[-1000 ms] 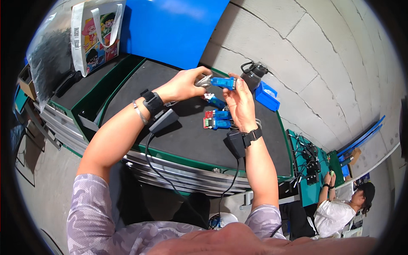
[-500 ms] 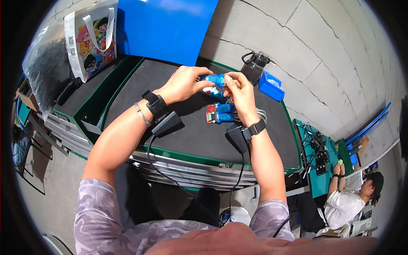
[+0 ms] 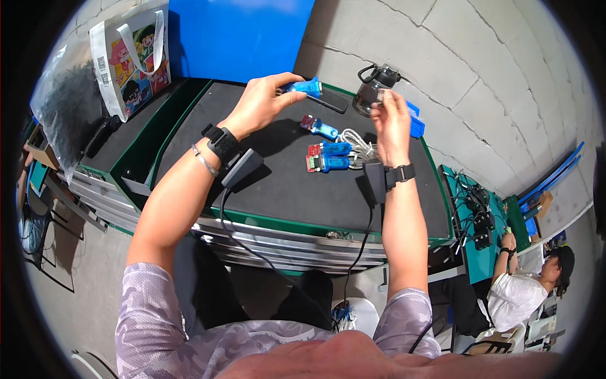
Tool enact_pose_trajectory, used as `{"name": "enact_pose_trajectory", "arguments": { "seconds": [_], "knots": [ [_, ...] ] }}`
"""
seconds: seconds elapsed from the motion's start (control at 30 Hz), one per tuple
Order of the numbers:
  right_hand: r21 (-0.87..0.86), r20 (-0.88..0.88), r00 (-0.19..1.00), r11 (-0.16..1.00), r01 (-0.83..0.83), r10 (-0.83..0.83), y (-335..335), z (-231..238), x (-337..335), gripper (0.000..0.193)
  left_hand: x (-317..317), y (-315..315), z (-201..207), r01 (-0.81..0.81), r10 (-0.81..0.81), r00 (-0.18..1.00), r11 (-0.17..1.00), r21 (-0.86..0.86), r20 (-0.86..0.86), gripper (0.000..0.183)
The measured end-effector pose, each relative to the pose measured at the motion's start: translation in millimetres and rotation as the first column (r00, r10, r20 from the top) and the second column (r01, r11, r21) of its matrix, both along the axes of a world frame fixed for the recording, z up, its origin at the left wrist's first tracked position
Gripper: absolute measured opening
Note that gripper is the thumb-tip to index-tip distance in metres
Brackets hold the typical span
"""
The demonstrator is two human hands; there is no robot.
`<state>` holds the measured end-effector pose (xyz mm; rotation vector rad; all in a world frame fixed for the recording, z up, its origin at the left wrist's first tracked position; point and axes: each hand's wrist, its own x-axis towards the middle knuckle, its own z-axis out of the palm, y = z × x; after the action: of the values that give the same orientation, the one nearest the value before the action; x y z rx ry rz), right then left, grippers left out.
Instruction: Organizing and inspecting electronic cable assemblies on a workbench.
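Note:
My left hand (image 3: pixel 260 106) grips a translucent blue cable connector (image 3: pixel 307 87) between thumb and fingers, above the far part of the dark bench mat. Well apart from it, my right hand (image 3: pixel 394 126) is raised near the blue bin, its fingertips pinched round a small pale piece (image 3: pixel 381 95) too small to name. Between the hands on the mat lie more blue connectors (image 3: pixel 331 163) with red and green terminal blocks. One blue connector (image 3: pixel 325 130) lies a little farther off. A coiled grey cable (image 3: pixel 358 146) sits beside them, partly behind my right wrist.
A flat black object (image 3: pixel 332 101) like a phone lies at the bench's back. Behind my right hand are a dark bottle (image 3: pixel 376 85) and a blue bin (image 3: pixel 415 121). A printed bag (image 3: pixel 132 63) stands far left. Another person (image 3: pixel 517 290) sits at a green table at right.
My hands have drawn apart. The right has left the blue connector and moved right toward the bin; the left has shifted slightly up and left with the connector.

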<state>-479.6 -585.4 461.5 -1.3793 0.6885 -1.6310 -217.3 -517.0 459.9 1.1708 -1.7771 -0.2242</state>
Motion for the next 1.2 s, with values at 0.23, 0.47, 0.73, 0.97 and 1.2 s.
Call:
{"name": "enact_pose_trajectory", "arguments": {
  "seconds": [0.23, 0.47, 0.73, 0.97, 1.2],
  "knots": [
    [0.047, -0.037, 0.912, 0.912, -0.407, 0.409, 25.4, -1.4, 22.0, 0.029, -9.1, 6.2, 1.5, 0.176, -0.186, 0.967, 0.982, -0.073, -0.173, 0.035],
    [-0.015, -0.14, 0.893, 0.901, -0.433, 0.427, 27.8, -7.6, 32.8, 0.032, -16.0, 7.3, -3.0, 0.271, -0.277, 0.957, 0.96, -0.073, -0.09, 0.034],
    [-0.115, -0.253, 0.927, 0.943, -0.312, 0.276, 27.4, -9.4, 36.2, 0.028, -14.9, 8.7, -1.0, 0.188, -0.192, 0.981, 0.977, -0.105, -0.027, 0.033],
    [-0.217, -0.291, 0.939, 0.942, -0.254, 0.186, 27.9, -10.7, 37.6, 0.026, -15.5, 6.5, -3.4, 0.179, -0.186, 0.982, 0.974, -0.136, -0.039, 0.034],
    [-0.224, -0.331, 0.931, 0.946, -0.234, 0.152, 30.8, -8.9, 37.5, 0.025, -13.7, 4.2, -4.5, 0.177, -0.18, 0.984, 0.979, -0.101, -0.015, 0.034]
  ]
}}
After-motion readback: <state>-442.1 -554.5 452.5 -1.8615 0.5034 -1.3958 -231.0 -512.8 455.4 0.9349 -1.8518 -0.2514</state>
